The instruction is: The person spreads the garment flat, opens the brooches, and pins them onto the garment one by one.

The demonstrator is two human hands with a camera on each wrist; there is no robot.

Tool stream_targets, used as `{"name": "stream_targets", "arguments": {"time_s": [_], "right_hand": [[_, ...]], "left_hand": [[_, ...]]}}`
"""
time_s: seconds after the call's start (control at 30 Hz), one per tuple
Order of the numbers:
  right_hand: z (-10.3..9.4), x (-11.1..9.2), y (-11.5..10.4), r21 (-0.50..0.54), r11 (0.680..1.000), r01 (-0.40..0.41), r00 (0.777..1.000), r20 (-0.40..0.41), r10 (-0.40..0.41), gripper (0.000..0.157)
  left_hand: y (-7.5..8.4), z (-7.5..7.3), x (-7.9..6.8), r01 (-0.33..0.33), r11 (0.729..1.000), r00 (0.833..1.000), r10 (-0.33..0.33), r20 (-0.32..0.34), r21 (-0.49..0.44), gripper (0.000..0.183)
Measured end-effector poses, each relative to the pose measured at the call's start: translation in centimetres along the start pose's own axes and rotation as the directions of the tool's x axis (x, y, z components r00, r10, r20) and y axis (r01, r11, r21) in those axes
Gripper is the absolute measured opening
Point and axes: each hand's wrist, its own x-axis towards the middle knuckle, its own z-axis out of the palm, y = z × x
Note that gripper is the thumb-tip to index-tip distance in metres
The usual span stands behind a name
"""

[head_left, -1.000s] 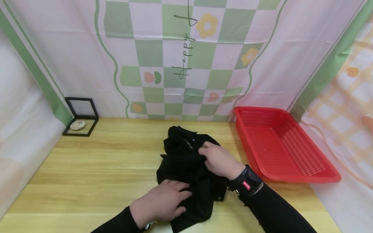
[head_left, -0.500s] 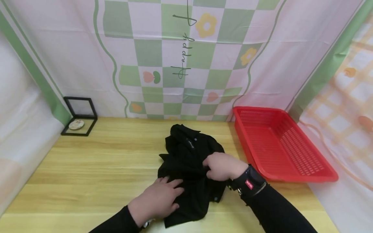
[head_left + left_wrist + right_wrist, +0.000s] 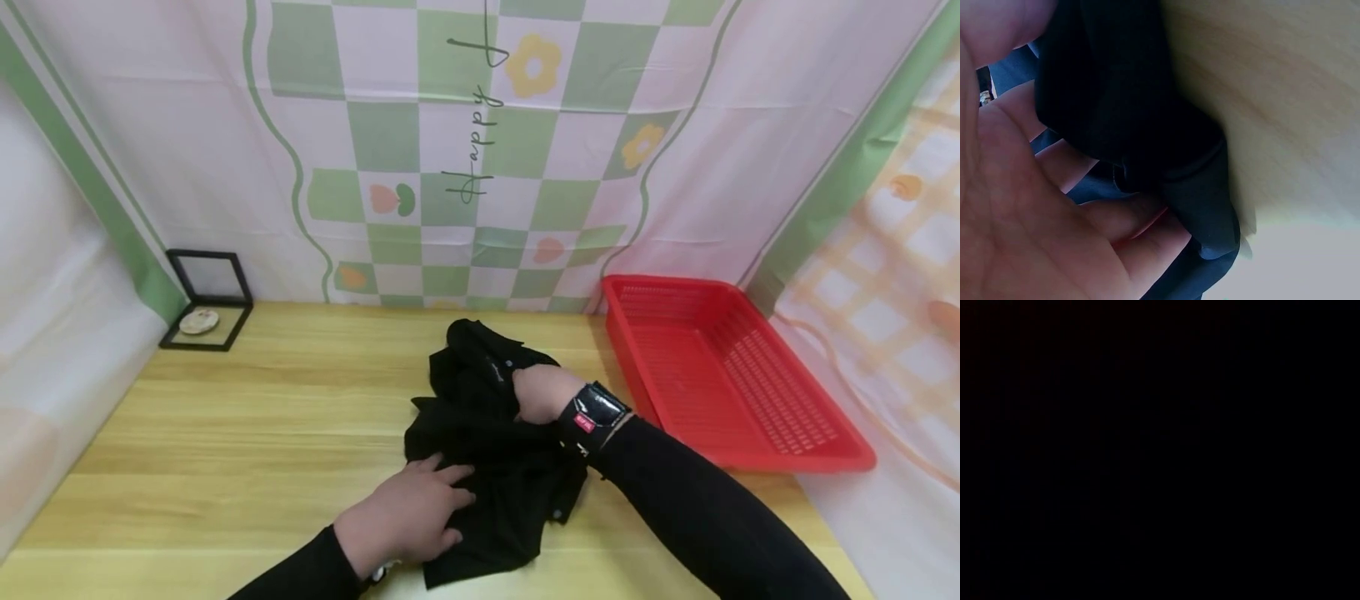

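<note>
A crumpled black shirt (image 3: 480, 433) with a collar, an inner label and small buttons lies on the wooden table in the head view. My left hand (image 3: 412, 510) rests on its near left part, fingers spread. In the left wrist view the fingers (image 3: 1125, 215) of that hand touch dark folds of the shirt (image 3: 1200, 206). Over the shirt's upper right side is my right hand (image 3: 546, 393), its fingertips down in the folds and hidden. Nearly all black, the right wrist view shows no detail.
A red plastic basket (image 3: 651, 375) stands to the right of the shirt. At the back left is a black frame (image 3: 243, 287) with a small round pale disc (image 3: 199, 322). A patterned curtain (image 3: 450, 142) hangs behind the table (image 3: 300, 417).
The right hand drew back a little toward the near right, then moved forward and left into the shirt's folds. The left hand shifted slightly left, and the shirt's lower edge moved left with it.
</note>
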Motion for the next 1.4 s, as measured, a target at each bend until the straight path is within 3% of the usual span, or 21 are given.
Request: {"name": "stream_targets", "arguments": {"time_s": [0.13,0.3,0.43,0.53,0.6,0.73,0.9,1.03,1.13,1.27,1.33,1.4], "right_hand": [[0.2,0.2,0.1,-0.008,0.999,-0.047,0.997,0.065,0.047,0.06],[-0.8,0.2,1.1,0.009,1.0,-0.003,0.998,0.056,0.002,0.047],[-1.7,-0.2,2.2,0.06,0.998,-0.017,0.997,-0.077,0.021,0.031],[-2.3,-0.6,3.0,0.116,0.993,-0.025,0.97,-0.237,0.053,0.018],[-2.8,-0.9,3.5,0.151,0.988,-0.023,0.938,-0.34,0.073,0.013],[-3.9,-1.7,4.1,0.241,0.971,-0.016,0.861,-0.491,0.136,0.021],[-5.4,-2.7,3.9,0.322,0.946,-0.017,0.741,-0.631,0.229,0.03],[-6.1,-3.5,3.2,0.371,0.927,0.048,0.64,-0.724,0.257,0.028],[-6.5,-4.3,2.3,0.367,0.923,0.111,0.576,-0.781,0.241,0.027],[-6.6,-5.4,0.6,0.286,0.943,0.172,0.518,-0.84,0.16,0.027],[-6.4,-6.0,-0.5,0.221,0.956,0.195,0.487,-0.867,0.101,0.026],[-5.9,-6.5,-1.6,0.158,0.961,0.226,0.457,-0.889,0.039,0.025]], "left_hand": [[0.0,0.0,0.2,-0.002,1.0,1.0,0.002,0.002,0.005,0.039],[0.0,-0.3,0.2,-0.008,1.0,1.0,0.008,-0.007,0.023,0.039],[0.0,-0.4,0.2,-0.005,1.0,1.0,0.005,-0.005,0.014,0.039],[-0.1,-0.4,0.3,-0.009,1.0,1.0,0.009,-0.01,0.006,0.039],[-0.2,-0.4,0.4,-0.013,1.0,1.0,0.013,-0.019,0.007,0.038],[-0.3,-0.4,0.7,-0.018,1.0,0.999,0.018,-0.033,0.013,0.038],[-0.1,-0.3,1.5,-0.019,1.0,0.999,0.02,-0.044,0.025,0.04],[0.2,-0.2,2.2,-0.029,0.999,0.999,0.03,-0.044,0.04,0.043],[0.3,-0.1,2.5,-0.044,0.998,0.999,0.045,-0.03,0.036,0.046],[0.0,-0.7,2.4,-0.086,0.995,0.996,0.085,-0.023,-0.046,0.047],[-0.5,-1.5,2.0,-0.113,0.986,0.992,0.105,-0.071,-0.125,0.047],[-1.0,-2.5,1.5,-0.137,0.97,0.98,0.104,-0.168,-0.199,0.046]]}}
